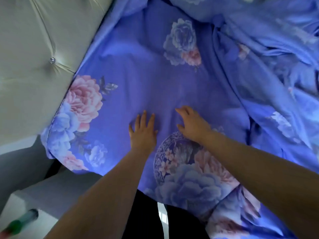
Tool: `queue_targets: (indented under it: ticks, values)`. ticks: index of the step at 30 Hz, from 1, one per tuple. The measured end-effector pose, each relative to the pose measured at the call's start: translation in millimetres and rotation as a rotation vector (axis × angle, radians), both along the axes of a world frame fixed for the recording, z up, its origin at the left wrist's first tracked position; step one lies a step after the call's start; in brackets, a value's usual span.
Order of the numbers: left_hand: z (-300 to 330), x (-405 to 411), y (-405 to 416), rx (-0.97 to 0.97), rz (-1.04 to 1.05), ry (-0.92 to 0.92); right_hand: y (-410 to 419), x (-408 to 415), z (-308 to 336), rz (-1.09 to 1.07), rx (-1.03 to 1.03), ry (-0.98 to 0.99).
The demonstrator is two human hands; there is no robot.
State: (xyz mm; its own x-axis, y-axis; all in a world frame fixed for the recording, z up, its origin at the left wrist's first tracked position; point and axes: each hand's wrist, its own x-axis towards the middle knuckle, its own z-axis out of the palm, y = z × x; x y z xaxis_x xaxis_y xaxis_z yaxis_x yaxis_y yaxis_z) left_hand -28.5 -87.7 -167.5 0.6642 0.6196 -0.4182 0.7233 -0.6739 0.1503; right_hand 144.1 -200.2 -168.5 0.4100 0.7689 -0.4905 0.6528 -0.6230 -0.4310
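Blue floral sheet [138, 83] lies spread over the bed, fairly smooth in the mid, left edge up vs. the headboard. Left hand [143, 131] rests flat on it, fingers straight & spread, grip released. Right hand [194, 125] is just beside it, also on the sheet, fingers loosely bent, grasping nothing. Bunched duvet [267, 49], same print, is piled to the right. Cream tufted headboard [25, 66] w/ shiny button [52, 60] at left. Blurry green object [19, 223] in bottom-left corner.

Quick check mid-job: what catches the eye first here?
The blue flowered sheet fills the view, smooth in the middle, bunched at upper right. The left hand and right hand rest on it side by side, near centre. A cream tufted headboard stands at left.
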Motion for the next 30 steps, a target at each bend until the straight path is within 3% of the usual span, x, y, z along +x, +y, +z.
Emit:
queue_targets:
  ticks: [3,5,8,12,16,19,22,25,30]
  values:
    - [5,-8,-73,-0.129,-0.053,0.1,-82,-32,-9,-0.074,-0.188,-0.053]
    - [11,-14,-113,-0.19,-0.078,0.175,-141,-35,-8,-0.264,-0.324,-0.094]
    - [21,-23,-167,-0.215,-0.141,0.21,-208,-39,6,-0.517,-0.342,-0.029]
    - [21,-32,-221,-0.315,-0.156,0.186,-248,-42,8,-0.454,-0.166,-0.103]
    - [20,-45,-270,-0.296,-0.167,0.039,-285,-53,3,-0.324,-0.262,-0.162]
    - [7,-72,-302,-0.376,-0.311,0.268,-329,-71,15,-0.308,-0.383,-0.273]
    - [11,-91,-332,-0.457,-0.405,0.246,-376,-88,25,-0.25,-0.438,-0.395]
    - [30,-103,-362,-0.648,-0.257,0.138,-411,-115,34,-0.287,-0.227,-0.342]
    - [47,-124,-410,-0.717,-0.033,0.09,-468,-134,49,-0.773,-0.013,-0.147]
